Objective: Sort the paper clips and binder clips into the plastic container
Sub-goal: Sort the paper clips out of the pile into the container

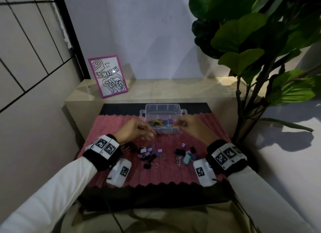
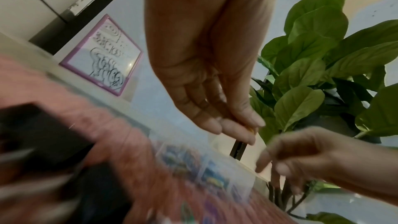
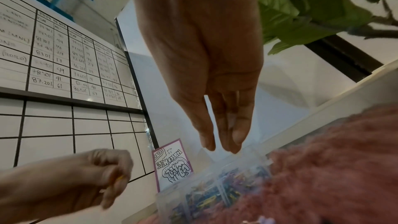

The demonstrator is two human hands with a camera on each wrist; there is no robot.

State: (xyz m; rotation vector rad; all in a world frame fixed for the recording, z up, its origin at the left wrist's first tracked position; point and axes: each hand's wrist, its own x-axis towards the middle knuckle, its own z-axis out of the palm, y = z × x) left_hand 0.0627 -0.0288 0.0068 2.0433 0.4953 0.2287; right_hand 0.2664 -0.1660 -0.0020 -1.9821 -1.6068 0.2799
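Note:
A clear plastic container (image 1: 179, 111) sits at the far side of the pink mat, its front compartments full of coloured paper clips (image 1: 161, 123). Near the container's left front corner, my left hand (image 1: 149, 134) pinches a small yellow paper clip (image 2: 251, 129) between thumb and fingertips. My right hand (image 1: 180, 125) hovers over the container's right front part. Its fingers (image 3: 234, 140) point straight down with nothing seen between them. Loose binder clips, purple, black and teal, lie in two heaps (image 1: 149, 153) (image 1: 185, 155) on the mat nearer to me.
The pink ribbed mat (image 1: 156, 175) lies on a black one on a beige table. A pink-framed drawing (image 1: 107, 76) leans on the wall at the back left. A large leafy plant (image 1: 251, 45) stands to the right, and a gridded whiteboard (image 1: 26, 41) to the left.

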